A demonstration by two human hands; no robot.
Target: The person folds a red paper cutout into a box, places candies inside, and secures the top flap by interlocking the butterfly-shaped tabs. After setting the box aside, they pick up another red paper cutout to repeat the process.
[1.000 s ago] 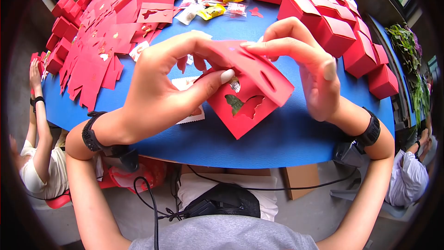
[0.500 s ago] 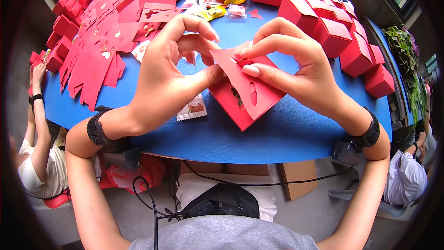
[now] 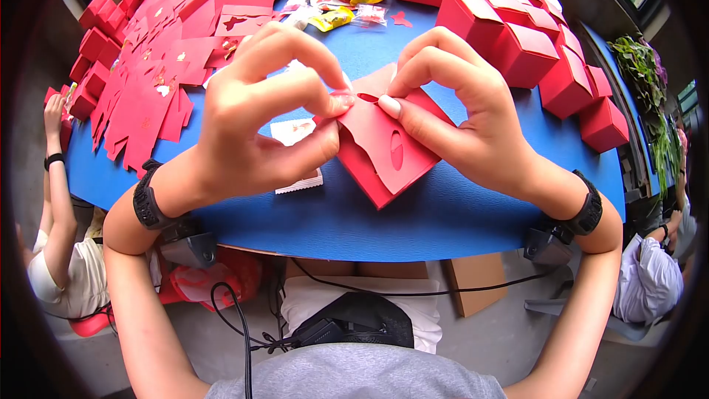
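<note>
A red paper box (image 3: 399,151) with cut-out slots in its top flap rests on the blue table, between my hands. My left hand (image 3: 269,107) pinches the left edge of the flap between thumb and fingers. On the other side, my right hand (image 3: 465,100) pinches the flap near its upper slot, thumb and index finger together. The two sets of fingertips are close to each other. A white packet (image 3: 299,181) lies partly behind my left hand.
Flat red card pieces (image 3: 159,89) spread over the blue table (image 3: 295,225) at the left. Folded red boxes (image 3: 524,52) stand in rows at the right. Wrapped sweets (image 3: 332,18) lie at the back. People sit at both sides; one co-worker's hand (image 3: 54,114) is at far left.
My left fingers have closed in from above the box onto the flap's left edge. The flap now lies lower over the box. My right hand has shifted slightly left.
</note>
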